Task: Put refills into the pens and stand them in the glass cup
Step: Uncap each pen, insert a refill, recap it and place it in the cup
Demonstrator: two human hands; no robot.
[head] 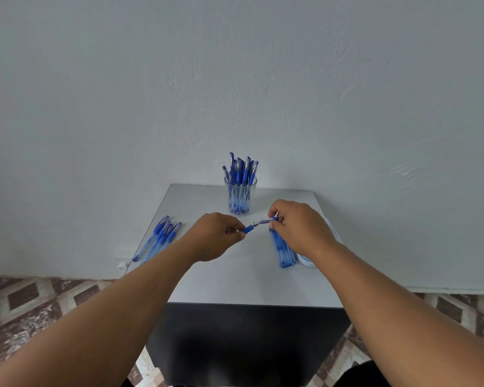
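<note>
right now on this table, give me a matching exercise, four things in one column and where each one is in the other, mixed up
Things
1. glass cup
2. loose pens
3. white dish
4. pen being assembled

Places
A. held between the left hand and the right hand
B. far middle of the table, full of pens
C. left edge of the table
D. right side, mostly hidden under the right wrist

Pairs: 1-B, 2-C, 3-D, 4-A

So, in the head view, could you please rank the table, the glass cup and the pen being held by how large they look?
1. Table, by far the largest.
2. Glass cup.
3. Pen held between left hand and right hand, partly hidden.
</note>
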